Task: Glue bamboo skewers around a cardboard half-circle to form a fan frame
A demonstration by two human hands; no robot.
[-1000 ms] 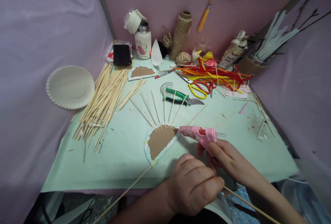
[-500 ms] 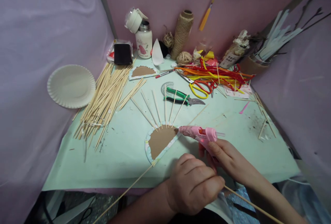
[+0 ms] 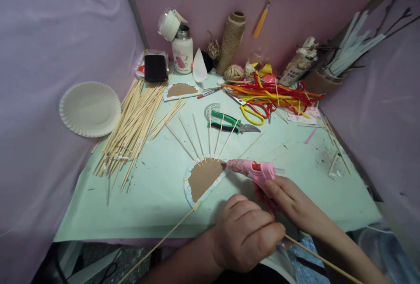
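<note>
My right hand [image 3: 287, 196] grips a pink hot glue gun [image 3: 251, 169], its nozzle at the right corner of a cardboard half-circle [image 3: 205, 179] with a pale blue-and-white wrapped edge. Several thin sticks fan out from the curved edge of this piece. Below and nearer to me, my left hand [image 3: 247, 233] is closed in a fist, with a bamboo stick [image 3: 321, 257] coming out of its right side. Another long stick [image 3: 157, 244] slants from the cardboard's lower tip toward the front edge. The left fingers hide part of what they hold.
Bamboo sticks [image 3: 131, 131] lie piled at left beside a paper plate [image 3: 90, 109]. Behind the fan are green-handled pruners [image 3: 225, 123], scissors [image 3: 252, 113] and red, orange and yellow strips [image 3: 278, 93]. An open bottle [image 3: 183, 54] and a twine cone [image 3: 231, 41] stand at the back.
Almost nothing differs. Both hands, the glue gun and the cardboard piece hold the same places; the camera view shifts very slightly.
</note>
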